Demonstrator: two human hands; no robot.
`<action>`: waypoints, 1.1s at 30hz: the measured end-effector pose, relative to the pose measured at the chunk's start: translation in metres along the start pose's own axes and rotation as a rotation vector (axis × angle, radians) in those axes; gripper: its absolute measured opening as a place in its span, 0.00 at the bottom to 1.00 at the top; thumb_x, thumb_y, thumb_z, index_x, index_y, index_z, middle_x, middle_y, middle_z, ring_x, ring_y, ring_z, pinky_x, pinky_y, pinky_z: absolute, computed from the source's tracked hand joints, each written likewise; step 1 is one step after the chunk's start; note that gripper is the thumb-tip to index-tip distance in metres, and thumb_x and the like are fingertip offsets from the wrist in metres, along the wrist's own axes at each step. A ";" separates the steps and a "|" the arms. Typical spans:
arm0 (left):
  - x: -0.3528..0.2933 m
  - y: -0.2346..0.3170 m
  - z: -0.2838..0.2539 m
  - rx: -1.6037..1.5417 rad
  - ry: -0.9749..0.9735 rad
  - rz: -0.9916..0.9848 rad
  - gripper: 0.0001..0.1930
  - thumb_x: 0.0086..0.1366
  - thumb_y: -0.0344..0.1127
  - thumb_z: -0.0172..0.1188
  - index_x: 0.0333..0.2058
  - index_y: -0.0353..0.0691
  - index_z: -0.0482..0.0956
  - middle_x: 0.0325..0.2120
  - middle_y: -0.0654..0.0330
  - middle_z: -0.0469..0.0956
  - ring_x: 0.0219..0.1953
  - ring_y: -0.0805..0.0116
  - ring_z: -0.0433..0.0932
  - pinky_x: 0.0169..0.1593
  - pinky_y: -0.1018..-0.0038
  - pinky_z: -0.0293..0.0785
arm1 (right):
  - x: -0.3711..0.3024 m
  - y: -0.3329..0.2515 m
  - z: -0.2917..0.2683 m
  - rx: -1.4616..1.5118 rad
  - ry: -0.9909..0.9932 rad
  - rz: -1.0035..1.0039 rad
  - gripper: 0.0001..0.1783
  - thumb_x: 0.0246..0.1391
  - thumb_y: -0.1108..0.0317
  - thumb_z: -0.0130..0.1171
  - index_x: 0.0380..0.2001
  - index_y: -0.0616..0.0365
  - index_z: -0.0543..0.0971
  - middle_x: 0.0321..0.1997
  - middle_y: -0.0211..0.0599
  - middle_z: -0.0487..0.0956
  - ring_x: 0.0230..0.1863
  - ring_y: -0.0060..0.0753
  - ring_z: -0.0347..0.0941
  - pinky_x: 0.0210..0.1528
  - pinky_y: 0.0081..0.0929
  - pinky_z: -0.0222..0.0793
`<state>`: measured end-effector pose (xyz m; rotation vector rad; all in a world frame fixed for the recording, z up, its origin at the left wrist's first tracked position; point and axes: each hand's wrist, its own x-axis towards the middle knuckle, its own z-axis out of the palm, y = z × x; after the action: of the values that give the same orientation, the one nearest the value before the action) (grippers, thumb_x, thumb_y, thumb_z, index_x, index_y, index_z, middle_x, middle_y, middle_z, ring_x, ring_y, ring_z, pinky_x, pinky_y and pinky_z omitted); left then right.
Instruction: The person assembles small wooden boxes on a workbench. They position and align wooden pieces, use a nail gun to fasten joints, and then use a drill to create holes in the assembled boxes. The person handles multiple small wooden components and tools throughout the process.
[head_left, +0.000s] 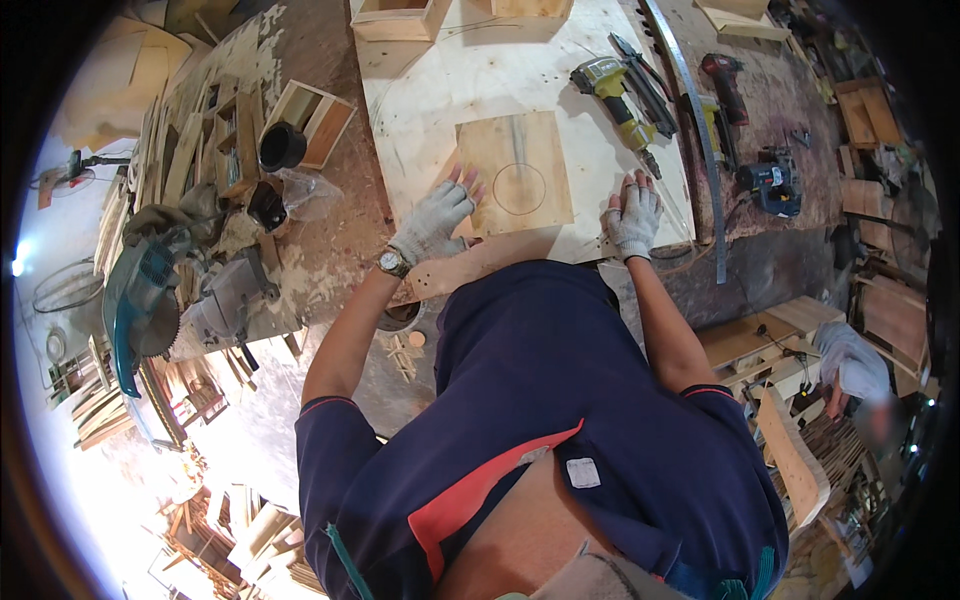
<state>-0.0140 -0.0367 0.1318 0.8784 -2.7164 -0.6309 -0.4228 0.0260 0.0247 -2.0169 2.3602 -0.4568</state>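
Observation:
A square wooden board [538,165] with a pencilled circle lies on a larger pale plywood sheet [420,100]. My left hand [437,217], in a white glove with bare fingertips, rests at the board's left edge with its fingers apart. To the board's right, my right hand [635,220], gloved the same way, lies on the plywood near its front edge. Its fingers are extended and hold nothing. Beyond that hand lies a yellow-green nail gun [612,92] with a black magazine.
A long metal ruler [708,150] runs along the plywood's right side. Further right lie a red-black drill [725,88] and a blue power tool [770,185]. Small open wooden boxes [400,22] stand at the far edge. A teal circular-blade saw [145,300] is at left; a person [850,365] is at lower right.

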 end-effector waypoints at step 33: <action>0.003 -0.001 -0.015 0.163 -0.013 -0.028 0.45 0.56 0.63 0.70 0.67 0.43 0.71 0.71 0.51 0.66 0.73 0.44 0.63 0.75 0.52 0.58 | 0.008 -0.003 -0.004 -0.087 0.006 0.002 0.32 0.64 0.50 0.57 0.67 0.52 0.72 0.73 0.46 0.70 0.75 0.54 0.61 0.75 0.56 0.55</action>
<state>-0.0106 -0.0440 0.1444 0.9538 -2.8029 -0.4257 -0.4221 0.0186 0.0305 -2.0509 2.4268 -0.3670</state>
